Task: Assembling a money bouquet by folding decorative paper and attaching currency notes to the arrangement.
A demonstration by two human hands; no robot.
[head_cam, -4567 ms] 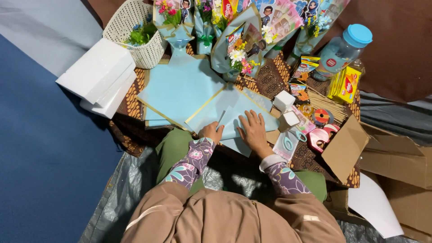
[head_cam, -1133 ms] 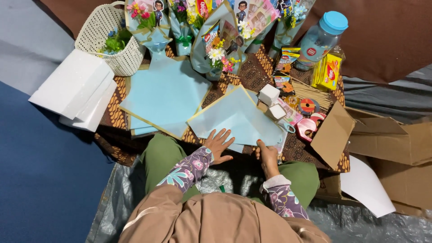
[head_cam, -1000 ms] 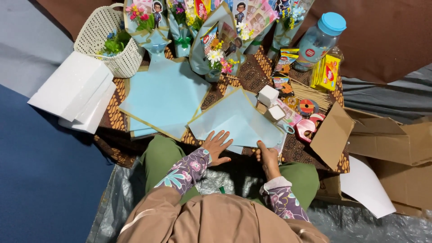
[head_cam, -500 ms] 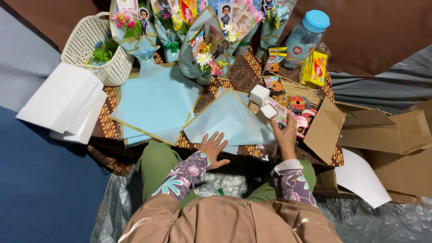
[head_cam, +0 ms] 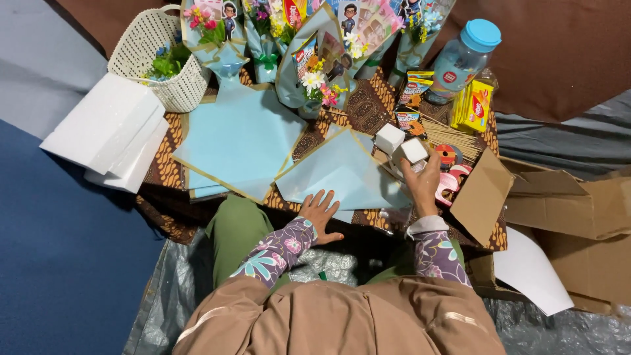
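Observation:
My left hand (head_cam: pixel 320 212) lies flat, fingers spread, on the near edge of a light blue wrapping sheet with a gold border (head_cam: pixel 342 172). My right hand (head_cam: pixel 424 183) is raised at that sheet's right side, its fingers closed on a small white foam block (head_cam: pixel 414 150). A second white block (head_cam: pixel 389 138) sits just behind it. A stack of larger light blue sheets (head_cam: pixel 240 141) lies to the left on the patterned low table (head_cam: pixel 172 131).
Several wrapped flower bouquets (head_cam: pixel 315 49) line the far edge, with a white woven basket (head_cam: pixel 158 62) at the left. White foam slabs (head_cam: pixel 112 135) lie at the left. A blue-lidded jar (head_cam: pixel 463 56), snack packets (head_cam: pixel 474 105), tape rolls (head_cam: pixel 450 164) and open cardboard boxes (head_cam: pixel 559 204) are at the right.
My right hand has left the sheet's near edge, moved up and right, and taken hold of a white block. The left hand has stayed on the sheet.

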